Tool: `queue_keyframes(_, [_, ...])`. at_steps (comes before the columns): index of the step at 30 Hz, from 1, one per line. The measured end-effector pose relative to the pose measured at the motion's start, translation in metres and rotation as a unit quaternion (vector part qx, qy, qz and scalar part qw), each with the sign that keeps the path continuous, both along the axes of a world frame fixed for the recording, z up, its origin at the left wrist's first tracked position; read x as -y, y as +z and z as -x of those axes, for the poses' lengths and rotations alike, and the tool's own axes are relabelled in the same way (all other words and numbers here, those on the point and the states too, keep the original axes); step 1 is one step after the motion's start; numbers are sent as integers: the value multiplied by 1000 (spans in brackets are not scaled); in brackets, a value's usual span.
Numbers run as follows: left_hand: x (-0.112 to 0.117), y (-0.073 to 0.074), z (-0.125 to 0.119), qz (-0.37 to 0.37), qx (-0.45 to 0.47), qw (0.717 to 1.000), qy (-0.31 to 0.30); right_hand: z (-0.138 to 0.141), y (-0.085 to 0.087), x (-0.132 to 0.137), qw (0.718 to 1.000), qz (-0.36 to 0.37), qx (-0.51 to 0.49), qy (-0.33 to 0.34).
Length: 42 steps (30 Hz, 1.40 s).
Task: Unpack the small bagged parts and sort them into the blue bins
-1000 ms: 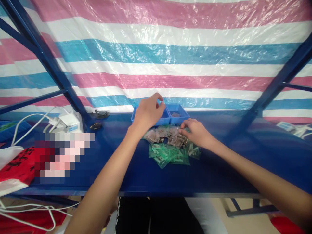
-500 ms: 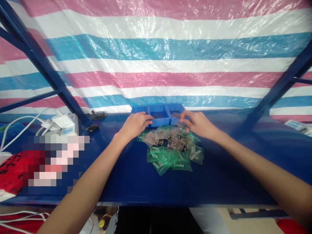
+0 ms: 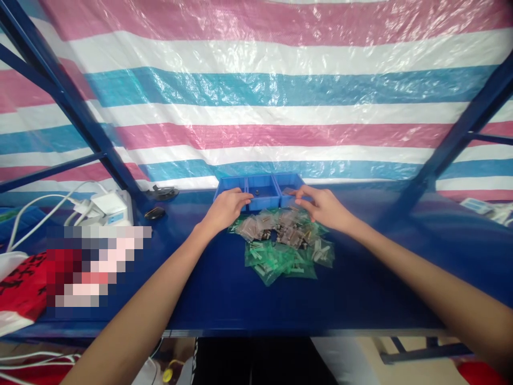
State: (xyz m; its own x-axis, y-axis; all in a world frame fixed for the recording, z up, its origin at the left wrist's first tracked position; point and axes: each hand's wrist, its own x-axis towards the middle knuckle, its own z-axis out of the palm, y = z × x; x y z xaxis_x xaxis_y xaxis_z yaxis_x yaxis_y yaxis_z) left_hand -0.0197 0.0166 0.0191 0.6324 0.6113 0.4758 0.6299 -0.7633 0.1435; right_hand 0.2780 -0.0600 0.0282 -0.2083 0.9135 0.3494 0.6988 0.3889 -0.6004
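Note:
Three joined blue bins point(image 3: 262, 203) stand at the back of the blue table. My left hand point(image 3: 227, 207) is at the front of the left bin, thumb and fingers pinched together beside the middle bin's wall. Whatever lies between those fingertips is too small to make out. Over the right bin's front edge, my right hand point(image 3: 326, 207) pinches a small clear plastic bag point(image 3: 287, 191). A small dark part point(image 3: 257, 192) lies in the middle bin. Below both hands is a pile of clear bags point(image 3: 290, 235) with metal parts and green-tinted bags point(image 3: 272, 262) with white pieces.
To the left are a white power strip with plugs and cables point(image 3: 110, 206), a dark mouse-like object point(image 3: 155, 213) and a red cloth or bag point(image 3: 28, 280). Blue frame posts point(image 3: 441, 144) rise on both sides before a striped plastic sheet point(image 3: 260, 85).
The camera view has tilted and shifted slightly. My left fingertips have moved a little along the bin's front edge; my right hand stays at the right bin, its fingers slightly shifted.

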Motion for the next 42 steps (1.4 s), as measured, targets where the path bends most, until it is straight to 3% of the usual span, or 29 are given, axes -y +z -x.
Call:
queue_keyframes(19, [0, 2, -2, 10, -3, 1000, -12, -9, -5, -16, 992, 32, -105, 56])
queue_keyframes(37, [1, 4, -2, 15, -9, 1000, -16, -7, -3, -17, 991, 45, -109, 61])
queue_keyframes(42, [8, 16, 4, 15, -25, 999, -19, -7, 3, -13, 988, 43, -137, 61])
